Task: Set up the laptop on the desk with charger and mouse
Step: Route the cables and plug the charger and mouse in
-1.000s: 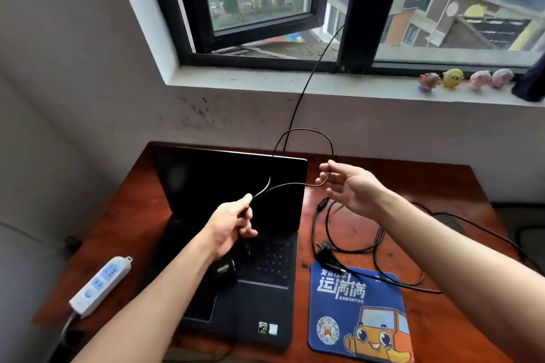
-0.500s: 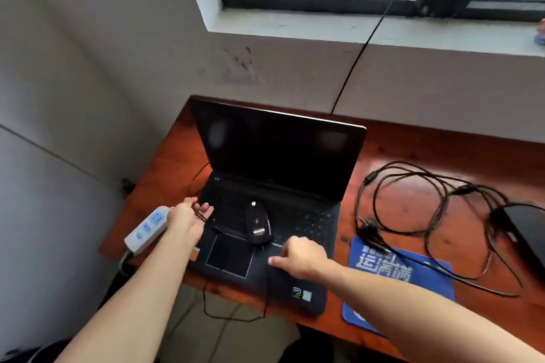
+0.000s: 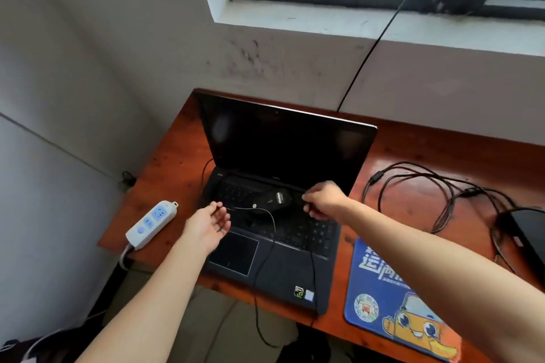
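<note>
The black laptop [image 3: 277, 271] stands open with a dark screen on the reddish-brown desk [image 3: 177, 162]. A black wired mouse [image 3: 272, 200] lies on its keyboard. My left hand [image 3: 208, 227] hovers over the keyboard's left side, fingers pinched on the thin mouse cable [image 3: 265, 215]. My right hand [image 3: 323, 202] is closed just right of the mouse, and a strand of that cable runs down from under it. The cable loops off the desk's front edge. The black charger brick [image 3: 528, 234] and its tangled leads [image 3: 442, 194] lie at the right.
A white power strip [image 3: 152, 222] sits at the desk's left front corner. A blue cartoon mouse pad [image 3: 380, 283] lies right of the laptop. A black cable [image 3: 368, 59] drops from the window behind the laptop. The wall stands close on the left.
My left hand moved right from beside the power strip to above the keyboard. My right hand went from the laptop's front edge up beside the mouse, which shifted toward the screen.
</note>
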Tool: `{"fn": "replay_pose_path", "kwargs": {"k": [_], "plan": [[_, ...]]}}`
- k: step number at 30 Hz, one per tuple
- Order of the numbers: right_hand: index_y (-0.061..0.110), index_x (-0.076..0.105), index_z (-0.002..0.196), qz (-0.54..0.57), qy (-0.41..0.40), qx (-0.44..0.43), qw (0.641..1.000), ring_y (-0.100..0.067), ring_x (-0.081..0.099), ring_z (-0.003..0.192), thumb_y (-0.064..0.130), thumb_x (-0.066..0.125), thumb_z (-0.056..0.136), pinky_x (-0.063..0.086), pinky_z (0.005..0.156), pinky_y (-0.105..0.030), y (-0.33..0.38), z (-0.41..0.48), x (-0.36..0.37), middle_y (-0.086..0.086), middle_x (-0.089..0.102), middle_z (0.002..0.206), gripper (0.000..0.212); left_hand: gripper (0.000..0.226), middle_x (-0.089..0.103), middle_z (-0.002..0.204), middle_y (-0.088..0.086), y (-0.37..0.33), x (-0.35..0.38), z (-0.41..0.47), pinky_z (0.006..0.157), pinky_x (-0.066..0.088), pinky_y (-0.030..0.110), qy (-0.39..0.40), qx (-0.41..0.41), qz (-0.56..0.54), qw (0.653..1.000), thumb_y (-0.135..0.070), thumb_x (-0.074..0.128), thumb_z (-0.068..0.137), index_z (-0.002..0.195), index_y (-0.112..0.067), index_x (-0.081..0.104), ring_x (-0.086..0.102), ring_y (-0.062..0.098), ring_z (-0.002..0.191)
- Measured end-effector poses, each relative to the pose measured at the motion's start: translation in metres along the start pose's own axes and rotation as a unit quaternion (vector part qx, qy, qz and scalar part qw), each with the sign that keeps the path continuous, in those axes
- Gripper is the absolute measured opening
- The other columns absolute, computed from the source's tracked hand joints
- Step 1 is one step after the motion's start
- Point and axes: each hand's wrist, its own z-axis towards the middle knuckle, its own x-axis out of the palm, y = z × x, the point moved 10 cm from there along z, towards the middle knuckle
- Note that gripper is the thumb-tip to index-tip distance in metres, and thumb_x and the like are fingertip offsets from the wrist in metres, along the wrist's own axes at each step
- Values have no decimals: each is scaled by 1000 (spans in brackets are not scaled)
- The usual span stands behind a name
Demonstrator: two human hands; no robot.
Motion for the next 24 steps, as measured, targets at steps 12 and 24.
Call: {"fn": "replay_pose_path", "kwargs": {"k": [12,24], "plan": [[-3,48,130,166,-64,-5,984,-22,62,75,-4,62,87,56,66,-31,-19,-2,-29,-15,63,91,45,44,73,75,8,21,23,-6,68,57,32,-53,131,712,688,-49,47,93,87,-10,64,69,24,62],[-5,55,121,181,-258,2,949,-18,56,62,-6,60,88,42,38,-17,-136,-125,-237,-18,58,97,33,34,62,67,-8,20,244,-126,60,42,29,102,445,702,547,-52,52,87,68,-24,57,61,18,69]]}}
